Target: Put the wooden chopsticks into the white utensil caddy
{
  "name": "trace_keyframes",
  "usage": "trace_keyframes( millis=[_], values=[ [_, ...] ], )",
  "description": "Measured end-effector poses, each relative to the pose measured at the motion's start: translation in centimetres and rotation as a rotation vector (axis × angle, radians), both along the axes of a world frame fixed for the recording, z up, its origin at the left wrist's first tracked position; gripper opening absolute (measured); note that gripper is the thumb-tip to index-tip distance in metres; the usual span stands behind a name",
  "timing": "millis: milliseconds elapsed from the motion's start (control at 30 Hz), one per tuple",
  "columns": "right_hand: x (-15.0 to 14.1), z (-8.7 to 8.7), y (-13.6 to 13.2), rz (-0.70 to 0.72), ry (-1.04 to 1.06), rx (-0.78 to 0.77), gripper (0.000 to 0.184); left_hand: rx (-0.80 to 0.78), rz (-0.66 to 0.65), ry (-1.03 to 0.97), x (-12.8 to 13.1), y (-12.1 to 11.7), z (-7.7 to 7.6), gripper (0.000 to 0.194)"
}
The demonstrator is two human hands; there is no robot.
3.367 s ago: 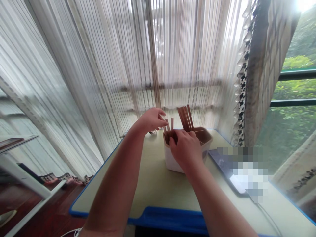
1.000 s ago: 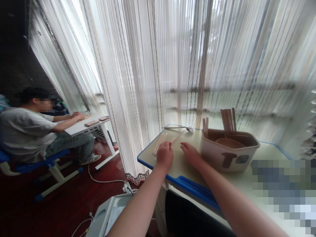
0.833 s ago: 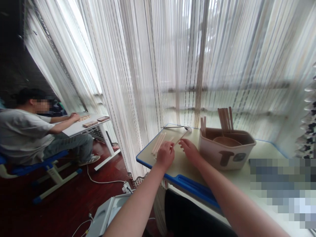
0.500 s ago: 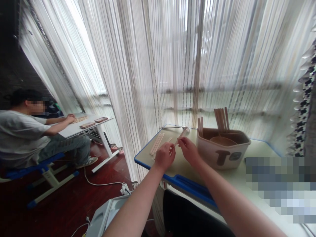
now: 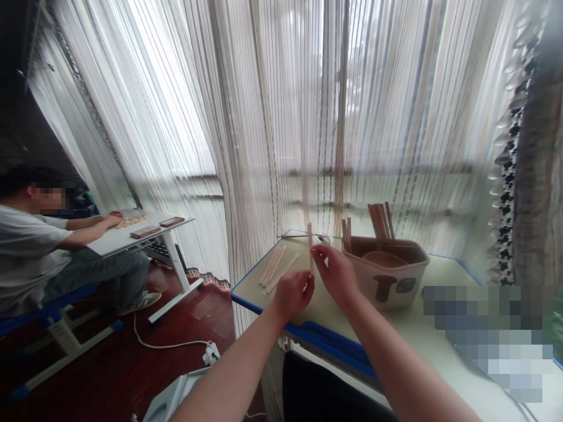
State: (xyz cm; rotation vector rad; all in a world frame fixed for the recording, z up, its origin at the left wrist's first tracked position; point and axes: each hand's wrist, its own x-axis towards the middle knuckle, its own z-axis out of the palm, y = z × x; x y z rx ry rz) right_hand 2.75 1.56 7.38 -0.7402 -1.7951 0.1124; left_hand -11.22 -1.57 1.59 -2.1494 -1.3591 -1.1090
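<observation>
Over the table, my left hand (image 5: 294, 292) pinches the lower end of a pair of light wooden chopsticks (image 5: 310, 234), which stands nearly upright. My right hand (image 5: 336, 269) is closed on the same pair a little higher up, its fingertips against the side. Left of my hands, several more chopsticks (image 5: 273, 264) lie roughly side by side on the table (image 5: 257, 291), one of them (image 5: 288, 266) set apart. Behind the held pair rests a metal spoon (image 5: 324, 237) with a long thin handle.
To the right stands a beige plastic bin (image 5: 402, 290) with a brown bowl (image 5: 385, 258) and upright chopsticks (image 5: 380, 221) in it. Sheer curtains (image 5: 281, 117) hang behind the table. At the left, a person (image 5: 30, 252) sits at another white table (image 5: 108, 240).
The held chopsticks have swung from tilted to nearly upright. My left hand is now lower than my right one. The camera view has shifted slightly.
</observation>
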Motion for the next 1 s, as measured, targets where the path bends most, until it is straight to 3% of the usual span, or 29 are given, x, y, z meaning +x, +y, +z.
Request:
trace_keyframes(
  millis=[100,200,333,467,567,800,1000],
  values=[
    [0.7,1.0,-0.7,-0.102,-0.051,0.111,0.019,0.042,0.005,0.037,0.3,0.2,0.2,0.014],
    [1.7,2.0,-1.0,-0.159,-0.034,0.098,0.019,0.085,-0.005,0.012,0.8,1.0,1.3,0.015],
    [3.5,3.3,-0.5,-0.204,0.121,0.007,0.023,0.120,-0.077,-0.117,2.6,3.4,4.4,0.016],
    [5.5,4.2,0.7,-0.370,0.343,0.009,0.025,0.094,-0.106,-0.347,5.1,6.5,7.9,0.023],
    [6.4,4.2,1.5,-0.399,0.415,0.004,0.025,0.030,-0.159,-0.424,6.4,8.0,9.2,0.020],
    [6.2,3.9,2.1,-0.346,0.385,-0.117,0.023,-0.094,-0.314,-0.674,7.2,8.5,8.3,0.024],
    [6.2,3.8,2.2,-0.334,0.348,-0.137,0.029,-0.112,-0.215,-0.490,7.4,9.2,7.5,0.022]
  ],
)
